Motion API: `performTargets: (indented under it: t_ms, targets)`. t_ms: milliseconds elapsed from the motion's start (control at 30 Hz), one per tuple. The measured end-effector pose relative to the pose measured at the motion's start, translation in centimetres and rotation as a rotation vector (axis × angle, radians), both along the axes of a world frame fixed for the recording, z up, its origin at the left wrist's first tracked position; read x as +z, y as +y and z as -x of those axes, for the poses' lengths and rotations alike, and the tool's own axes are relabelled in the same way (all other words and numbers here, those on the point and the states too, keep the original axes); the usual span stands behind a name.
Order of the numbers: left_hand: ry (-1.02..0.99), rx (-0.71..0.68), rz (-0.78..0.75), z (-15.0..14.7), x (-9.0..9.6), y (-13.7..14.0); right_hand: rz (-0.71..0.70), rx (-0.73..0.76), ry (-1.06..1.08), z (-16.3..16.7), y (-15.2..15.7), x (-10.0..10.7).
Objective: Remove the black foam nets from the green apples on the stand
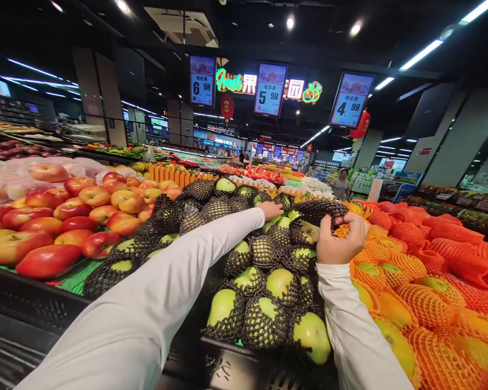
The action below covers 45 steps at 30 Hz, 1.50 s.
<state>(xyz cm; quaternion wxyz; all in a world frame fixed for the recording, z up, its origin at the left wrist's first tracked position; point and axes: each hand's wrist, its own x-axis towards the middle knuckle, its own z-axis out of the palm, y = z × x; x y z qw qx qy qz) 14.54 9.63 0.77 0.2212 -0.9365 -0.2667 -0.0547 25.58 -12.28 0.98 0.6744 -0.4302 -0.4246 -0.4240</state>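
My right hand [342, 238] is closed, thumb and fingers pinching the right end of a black foam net sleeve [318, 209]. The net stretches leftward over the apples. My left hand [270, 209] reaches across the pile with fingers stretched out over a green apple [271, 223]; its thumb and palm side are hidden. Several green apples [280, 283] in black nets lie below and between my arms. One green apple [312, 337] at the front right is mostly uncovered. More netted green apples [216, 208] lie behind my left forearm.
Red and yellow apples [71, 208] fill the left display. Oranges in orange nets [431, 300] and fruit in red nets [447, 233] lie to the right. A black crate edge [228, 349] runs along the front. A person [341, 184] stands farther back. Price signs [270, 89] hang overhead.
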Motion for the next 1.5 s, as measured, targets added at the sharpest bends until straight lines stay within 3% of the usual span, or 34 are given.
performTargets:
  t_ms: [200,400,500,633,767,833,933,1133,1333,1500]
  targets:
    - [-0.078,0.018,-0.049,2.5,2.0,-2.0,0.049,0.058,0.061,-0.5,0.8,-0.2]
    - [-0.510,-0.038,-0.008,6.8,4.8,-7.6,0.102,0.086,0.043,-0.1,1.1,-0.5]
    - [-0.634,-0.047,0.053,8.2,4.1,-11.2,0.119,0.113,0.019,0.2,1.2,-0.8]
    - [-0.660,-0.028,0.106,8.8,1.5,-14.1,0.128,0.134,-0.023,0.4,1.6,-1.3]
    - [-0.732,-0.173,0.296,9.0,-0.2,-14.1,0.180,0.123,-0.003,0.1,1.9,-1.6]
    - [-0.744,-0.290,0.436,9.2,-0.6,-13.6,0.209,0.112,0.046,-0.2,2.0,-1.7]
    - [-0.763,-0.410,0.508,9.7,-0.7,-13.3,0.221,0.114,0.149,-0.8,2.2,-1.7]
    - [-0.753,-0.489,0.455,10.1,-0.7,-14.0,0.199,0.190,0.288,-1.2,2.5,-2.0]
    - [-0.762,-0.415,0.265,10.2,-0.4,-14.3,0.200,0.231,0.305,-1.1,2.7,-2.2]
    - [-0.795,-0.372,0.267,10.2,-0.5,-14.1,0.236,0.327,0.322,-0.9,2.9,-2.3]
